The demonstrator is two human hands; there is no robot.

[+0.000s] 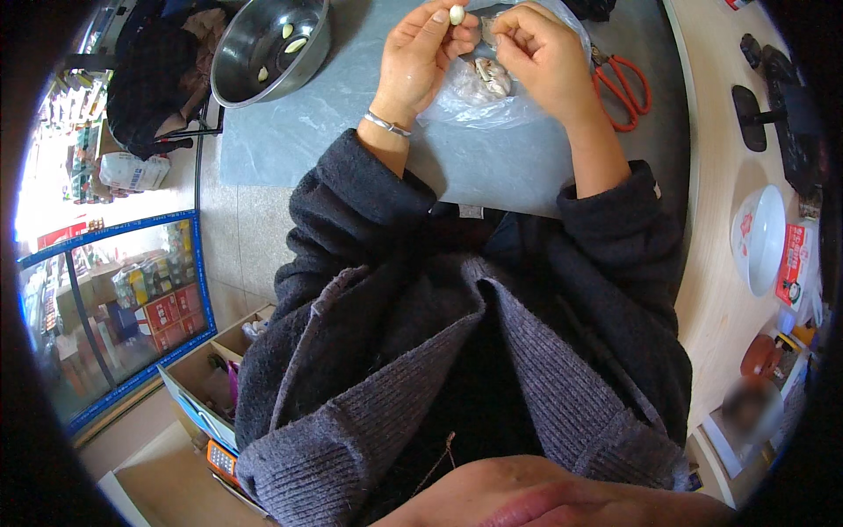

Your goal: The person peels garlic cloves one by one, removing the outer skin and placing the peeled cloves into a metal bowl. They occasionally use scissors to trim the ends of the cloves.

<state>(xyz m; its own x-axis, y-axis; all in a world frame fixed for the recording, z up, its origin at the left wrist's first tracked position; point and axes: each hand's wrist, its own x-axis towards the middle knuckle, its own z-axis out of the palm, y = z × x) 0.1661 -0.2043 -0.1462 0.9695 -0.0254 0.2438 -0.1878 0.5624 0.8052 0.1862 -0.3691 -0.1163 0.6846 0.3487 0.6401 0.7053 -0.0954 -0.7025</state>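
Observation:
A pale peeled garlic clove [456, 14] is pinched between the thumb and fingers of my left hand [421, 56]. Beside it, my right hand [541, 59] has its fingers curled over a clear plastic bag [454, 109]; a thin scrap of garlic skin [489, 31] shows at its fingertips. Unpeeled garlic [490, 78] lies in the bag, below and between both hands. To the left stands a stainless steel bowl [232, 92] with 3 peeled cloves [296, 45] in it.
Red-handled scissors [633, 95] lie right of the bag on the grey table [296, 145]. On the pale counter [714, 230] at right is a white floral bowl [759, 240]. An open drawer [197, 388] and a glass display case [125, 316] are at lower left.

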